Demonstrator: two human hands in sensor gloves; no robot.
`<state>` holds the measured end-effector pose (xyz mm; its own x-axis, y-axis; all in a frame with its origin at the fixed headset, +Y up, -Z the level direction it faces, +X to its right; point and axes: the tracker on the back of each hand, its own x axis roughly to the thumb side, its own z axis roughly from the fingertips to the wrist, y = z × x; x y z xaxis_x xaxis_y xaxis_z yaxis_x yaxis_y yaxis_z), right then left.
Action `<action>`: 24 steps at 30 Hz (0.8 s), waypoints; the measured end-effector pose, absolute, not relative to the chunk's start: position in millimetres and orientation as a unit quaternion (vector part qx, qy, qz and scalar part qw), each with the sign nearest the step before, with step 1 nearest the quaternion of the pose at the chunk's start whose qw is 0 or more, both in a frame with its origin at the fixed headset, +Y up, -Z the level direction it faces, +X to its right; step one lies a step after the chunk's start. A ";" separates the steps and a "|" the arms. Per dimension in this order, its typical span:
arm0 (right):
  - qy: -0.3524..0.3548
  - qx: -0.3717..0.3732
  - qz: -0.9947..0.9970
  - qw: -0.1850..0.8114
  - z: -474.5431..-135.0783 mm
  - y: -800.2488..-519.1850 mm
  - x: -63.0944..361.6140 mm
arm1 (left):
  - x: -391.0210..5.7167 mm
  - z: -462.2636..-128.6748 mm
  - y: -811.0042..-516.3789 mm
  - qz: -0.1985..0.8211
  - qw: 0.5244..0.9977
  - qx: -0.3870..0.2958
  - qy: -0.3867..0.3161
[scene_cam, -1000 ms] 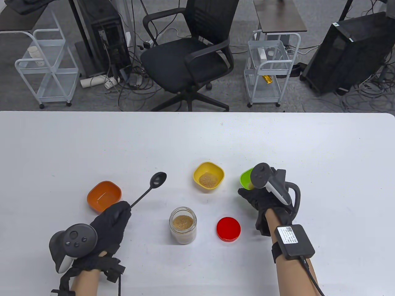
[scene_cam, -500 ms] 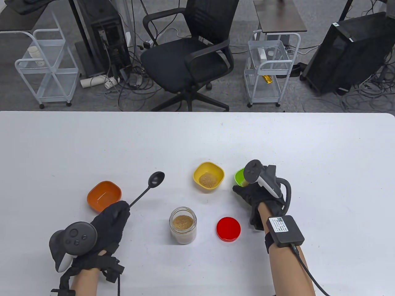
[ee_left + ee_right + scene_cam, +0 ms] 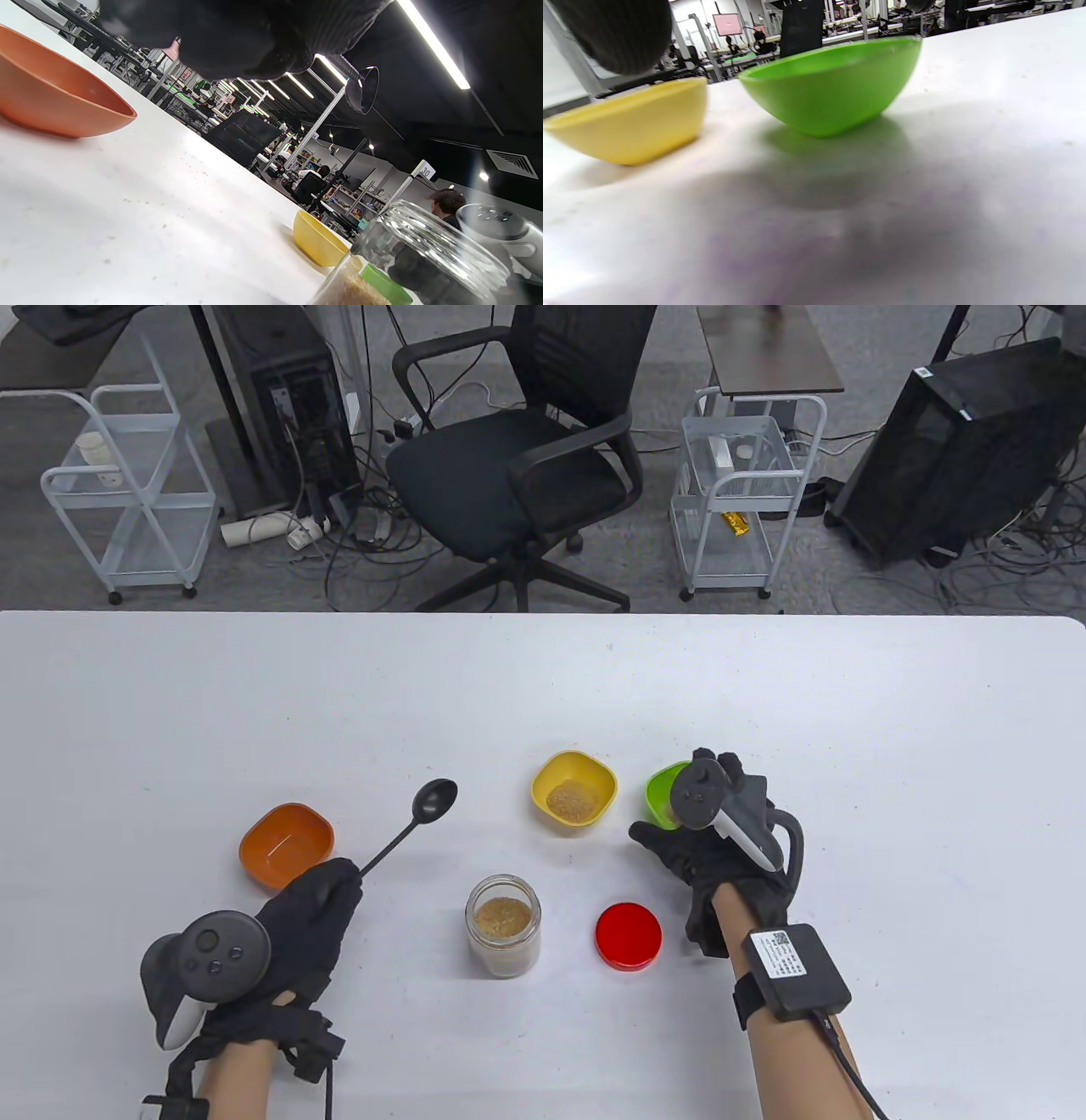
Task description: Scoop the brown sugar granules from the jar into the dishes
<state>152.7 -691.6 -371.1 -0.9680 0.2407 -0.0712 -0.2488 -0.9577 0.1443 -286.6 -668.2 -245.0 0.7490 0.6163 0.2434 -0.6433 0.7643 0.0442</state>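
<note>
Left hand (image 3: 301, 912): you pinch the thin end of the black spoon (image 3: 434, 800), fingers curled around its handle, so the scoop end sticks up and away from you.

Spoon: it hangs in the air up and to the left of the jar (image 3: 502, 925), between the jar and the orange dish (image 3: 286, 846). The scoop looks empty. You hold it high so it can dip down into the jar next, I think.

Right hand (image 3: 721, 857): it sits up and to the right of the jar, right next to the green dish (image 3: 660, 796). Your thumb points left toward the yellow dish (image 3: 574, 791). The tracker hides your fingers, so I cannot tell if you hold the green dish or only rest beside it. It looks like you put the hand there to keep that dish from sliding.

Jar: it stands open, with brown sugar (image 3: 501, 917) inside. It is near you so the spoon can reach it.

Red lid (image 3: 628, 936): it lies flat just to the right of the jar, out of the way.

Yellow dish: it sits past the jar, a bit to the right, with a small pile of sugar in it.

Green dish: it is farther right of the jar, close beside the yellow dish. The right hand hides most of it.

Orange dish: it is far left of the jar and looks empty. It likely needs sugar next.
</note>
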 end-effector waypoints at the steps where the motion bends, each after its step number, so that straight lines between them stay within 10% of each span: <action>1: 0.071 -0.020 0.990 0.123 -366.9 -688.3 150.4 | -286.4 -245.1 -668.4 0.336 0.933 0.062 -0.108; 24: -0.032 0.045 0.979 0.197 -249.5 -638.4 103.4 | -281.8 -254.3 -669.1 0.354 0.926 0.048 -0.121</action>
<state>103.4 -638.4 -249.5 -0.9186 0.3819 0.1013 -0.3877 -0.9207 -0.0448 -281.8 -669.1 -254.3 0.7197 0.6446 0.2579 -0.6677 0.7444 0.0029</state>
